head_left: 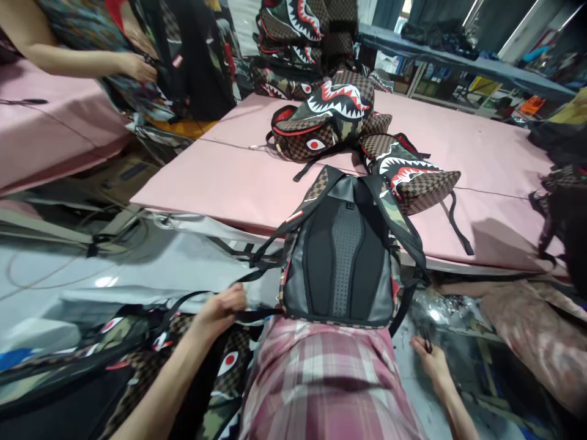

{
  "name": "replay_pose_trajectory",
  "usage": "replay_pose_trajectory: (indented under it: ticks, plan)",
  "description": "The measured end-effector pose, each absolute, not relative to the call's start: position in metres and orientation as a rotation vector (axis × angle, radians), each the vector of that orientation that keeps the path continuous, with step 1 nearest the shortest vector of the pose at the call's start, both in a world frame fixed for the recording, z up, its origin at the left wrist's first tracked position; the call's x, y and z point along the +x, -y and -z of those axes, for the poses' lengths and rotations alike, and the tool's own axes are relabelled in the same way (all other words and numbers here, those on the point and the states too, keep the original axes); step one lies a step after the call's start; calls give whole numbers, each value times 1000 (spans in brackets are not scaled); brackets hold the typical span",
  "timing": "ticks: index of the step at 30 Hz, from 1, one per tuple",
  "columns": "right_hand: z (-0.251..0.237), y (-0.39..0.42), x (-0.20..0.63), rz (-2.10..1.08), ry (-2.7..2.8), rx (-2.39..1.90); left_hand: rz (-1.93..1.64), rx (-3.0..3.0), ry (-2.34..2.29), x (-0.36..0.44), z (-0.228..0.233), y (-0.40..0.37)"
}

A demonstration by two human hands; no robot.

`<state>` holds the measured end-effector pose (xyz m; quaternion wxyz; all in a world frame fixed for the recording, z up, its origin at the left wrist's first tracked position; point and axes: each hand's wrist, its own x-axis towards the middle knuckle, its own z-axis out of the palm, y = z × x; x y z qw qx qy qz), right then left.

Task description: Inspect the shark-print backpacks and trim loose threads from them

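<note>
A backpack (343,256) lies face down at the near edge of the pink table (229,177), its grey padded back up and its camouflage shoulder straps spread. My left hand (222,308) pinches a black strap (257,315) that runs from the backpack's lower left corner. Lower right of the pack, my right hand (428,357) closes on the end of another thin black strap.
Two shark-mouth backpacks (330,116) (408,174) lie farther back on the table, with a stack of more (298,36) behind. Another person's hand (137,67) works at the upper left. More bags (137,342) lie low on my left.
</note>
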<state>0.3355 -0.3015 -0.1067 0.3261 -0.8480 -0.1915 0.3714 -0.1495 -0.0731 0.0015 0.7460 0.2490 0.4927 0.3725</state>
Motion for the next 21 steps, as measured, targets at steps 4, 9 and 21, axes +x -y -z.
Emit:
replay_pose_trajectory:
  ticks: [4,9,21]
  plan:
    - [94,289,320,-998,388,-2187,-1133,238,-647,-158,-74,51]
    - [60,267,300,-961,446,-2033,-1268,55,-446,-80,-131,9]
    - [41,270,291,-779,340,-1863,-1068,258,-226,14,-207,-17]
